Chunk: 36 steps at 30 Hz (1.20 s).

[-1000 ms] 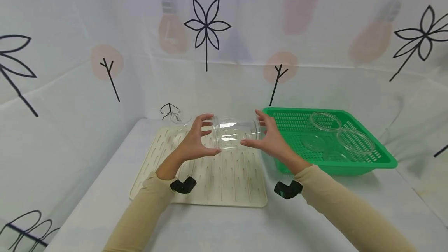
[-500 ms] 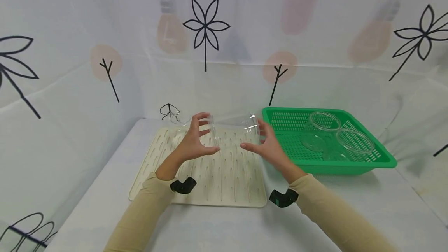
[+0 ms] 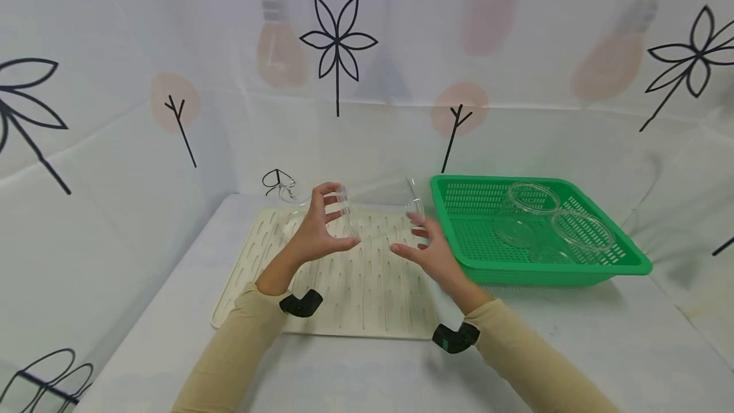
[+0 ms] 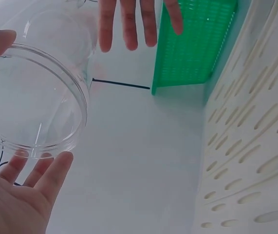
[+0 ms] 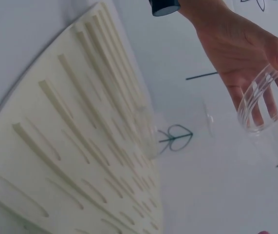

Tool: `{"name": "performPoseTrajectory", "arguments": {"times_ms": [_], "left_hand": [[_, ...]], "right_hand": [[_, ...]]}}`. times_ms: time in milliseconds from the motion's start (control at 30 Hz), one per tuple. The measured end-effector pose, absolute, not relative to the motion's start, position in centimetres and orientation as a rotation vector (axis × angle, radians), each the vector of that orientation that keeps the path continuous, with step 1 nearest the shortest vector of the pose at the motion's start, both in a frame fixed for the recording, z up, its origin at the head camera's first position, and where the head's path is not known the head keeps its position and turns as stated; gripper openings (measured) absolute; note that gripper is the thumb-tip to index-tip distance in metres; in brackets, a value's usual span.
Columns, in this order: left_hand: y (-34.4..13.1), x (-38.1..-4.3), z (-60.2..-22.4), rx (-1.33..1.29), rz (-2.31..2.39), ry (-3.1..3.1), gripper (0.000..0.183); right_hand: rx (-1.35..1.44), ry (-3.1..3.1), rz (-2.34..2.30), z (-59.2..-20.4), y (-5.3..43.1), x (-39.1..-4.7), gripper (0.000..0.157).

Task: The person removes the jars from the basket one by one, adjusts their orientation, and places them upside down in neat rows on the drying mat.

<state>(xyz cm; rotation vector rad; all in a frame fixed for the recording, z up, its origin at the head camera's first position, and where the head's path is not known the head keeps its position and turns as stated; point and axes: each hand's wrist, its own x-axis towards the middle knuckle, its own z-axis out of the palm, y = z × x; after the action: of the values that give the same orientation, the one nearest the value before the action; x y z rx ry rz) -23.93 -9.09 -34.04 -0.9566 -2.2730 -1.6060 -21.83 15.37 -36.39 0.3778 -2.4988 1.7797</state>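
Observation:
A clear jar (image 3: 381,199) lies on its side in the air above a cream ridged mat (image 3: 355,298). My left hand (image 3: 315,228) grips it round the ringed mouth end, thumb on one side and fingers on the other. The left wrist view shows the same jar (image 4: 56,29) with its mouth towards the camera. My right hand (image 3: 430,250) is by the jar's other end, slightly lower, fingers spread. In the left wrist view its fingers (image 4: 129,24) are straight and apart from the jar. Another clear jar (image 3: 295,199) stands at the mat's back left corner, faint against the backdrop.
On the right, a green perforated basket (image 3: 487,266) holds two clear jars (image 3: 530,199). A white cloth covers the table (image 3: 344,375). Behind hangs a printed backdrop (image 3: 390,139), with another white sheet (image 3: 103,209) on the left.
My right hand has moved down and a little left, coming away from the jar's end. That end of the jar has tipped upward. My left hand has barely moved.

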Motion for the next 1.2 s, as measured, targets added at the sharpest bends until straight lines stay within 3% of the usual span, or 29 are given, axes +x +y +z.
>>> {"name": "performPoseTrajectory", "arguments": {"times_ms": [433, 700, 1200], "left_hand": [[-9.5, -24.4, -34.3, -0.908, -1.520, -2.359, 0.089], [-9.6, -23.9, -34.5, -0.798, -1.470, -2.519, 0.088], [-9.0, -24.0, -34.9, -0.880, -1.432, -2.555, 0.073]], "right_hand": [[0.439, -2.401, 1.797, -34.8, 15.4, -21.6, 0.068], [0.427, -2.389, 1.802, -33.8, 15.4, -21.8, 0.074], [0.571, -2.306, 1.829, -32.4, 15.0, -21.7, 0.079]]}}
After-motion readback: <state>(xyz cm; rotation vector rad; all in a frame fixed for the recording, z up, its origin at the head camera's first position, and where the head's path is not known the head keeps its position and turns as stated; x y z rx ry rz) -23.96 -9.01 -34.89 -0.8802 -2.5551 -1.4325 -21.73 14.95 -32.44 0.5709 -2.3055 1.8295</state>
